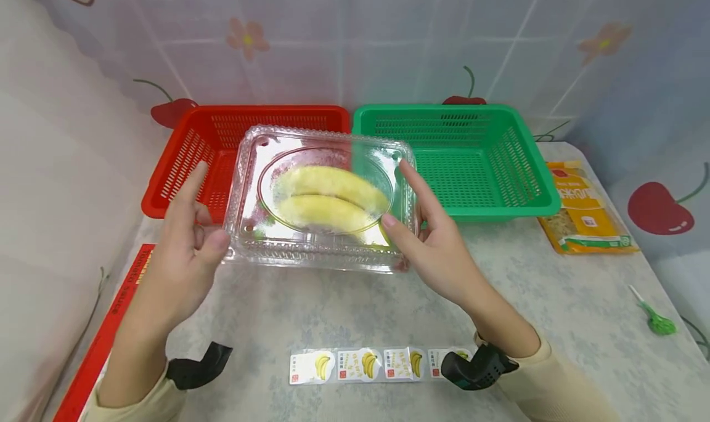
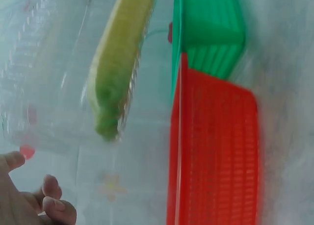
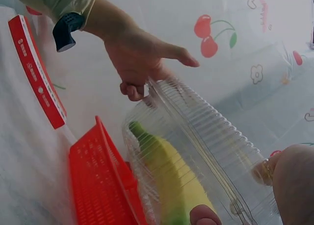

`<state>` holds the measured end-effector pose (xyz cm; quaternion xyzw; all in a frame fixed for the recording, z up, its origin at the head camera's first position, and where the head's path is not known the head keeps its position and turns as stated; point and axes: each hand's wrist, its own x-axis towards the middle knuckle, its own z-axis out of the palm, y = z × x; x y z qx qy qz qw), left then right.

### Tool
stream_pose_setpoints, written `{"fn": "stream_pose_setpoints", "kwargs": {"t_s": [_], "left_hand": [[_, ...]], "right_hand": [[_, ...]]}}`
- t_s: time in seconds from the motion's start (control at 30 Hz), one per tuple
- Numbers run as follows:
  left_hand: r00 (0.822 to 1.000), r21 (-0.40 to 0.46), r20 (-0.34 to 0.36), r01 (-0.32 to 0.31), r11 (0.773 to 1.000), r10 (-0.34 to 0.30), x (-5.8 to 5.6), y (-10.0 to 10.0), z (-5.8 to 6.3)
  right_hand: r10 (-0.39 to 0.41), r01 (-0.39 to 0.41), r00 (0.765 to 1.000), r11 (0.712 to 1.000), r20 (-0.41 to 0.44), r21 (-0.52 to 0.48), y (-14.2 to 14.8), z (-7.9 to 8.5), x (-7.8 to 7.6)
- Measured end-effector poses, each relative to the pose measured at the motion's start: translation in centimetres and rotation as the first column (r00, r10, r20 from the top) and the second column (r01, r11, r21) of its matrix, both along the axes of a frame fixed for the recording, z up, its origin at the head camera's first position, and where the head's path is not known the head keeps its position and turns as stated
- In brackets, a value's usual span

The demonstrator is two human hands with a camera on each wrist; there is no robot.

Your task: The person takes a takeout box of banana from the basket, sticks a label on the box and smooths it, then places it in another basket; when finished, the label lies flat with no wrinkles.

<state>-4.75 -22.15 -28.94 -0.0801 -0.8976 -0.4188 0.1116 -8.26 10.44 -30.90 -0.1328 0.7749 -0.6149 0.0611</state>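
Observation:
A clear plastic clamshell box (image 1: 327, 252) with two yellow bananas (image 1: 333, 191) inside hangs above the table, its broad face tilted toward the head camera. At the box's right end my right hand (image 1: 444, 249) grips it, thumb on the near face and other fingers partly hidden behind. My left hand (image 1: 183, 249) is at the left end, fingers spread and thumb tip close to the lower left corner. In the left wrist view, the left hand's fingers (image 2: 54, 200) stand apart from the box. Green banana tips (image 2: 108, 122) show through the plastic there.
Behind the box stand a red basket (image 1: 161, 188) and a green basket (image 1: 532, 175). A strip of banana-printed labels (image 1: 363, 365) lies in front. At left is a long red tomato sauce box (image 1: 105, 329); at right, a yellow food packet (image 1: 588, 212) and a green-wrapped lollipop (image 1: 657, 320).

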Motion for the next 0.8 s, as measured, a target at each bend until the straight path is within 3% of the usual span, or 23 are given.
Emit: {"fn": "stream_pose_setpoints", "kwargs": {"t_s": [0.1,0.33,0.63,0.8], "left_hand": [[0.998,-0.012,0.047,0.043,0.999,-0.043,1.0,0.9,-0.4],[0.984,0.063,0.148,0.090,0.994,-0.099,2.5,2.2,-1.4],[0.976,0.059,0.194,0.090,0.994,-0.100,4.0,3.3,-2.1],[0.970,0.013,0.228,0.083,0.996,-0.084,4.7,3.7,-2.4]], "right_hand": [[0.007,-0.007,1.000,1.000,0.023,0.003,0.3,-0.1,0.8],[0.022,-0.022,0.998,1.000,0.058,-0.002,0.8,-0.7,2.2],[0.041,-0.042,0.997,0.999,0.058,0.007,1.7,-1.7,3.8],[0.059,-0.059,0.995,0.998,0.086,-0.008,2.3,-2.2,4.5]]}}
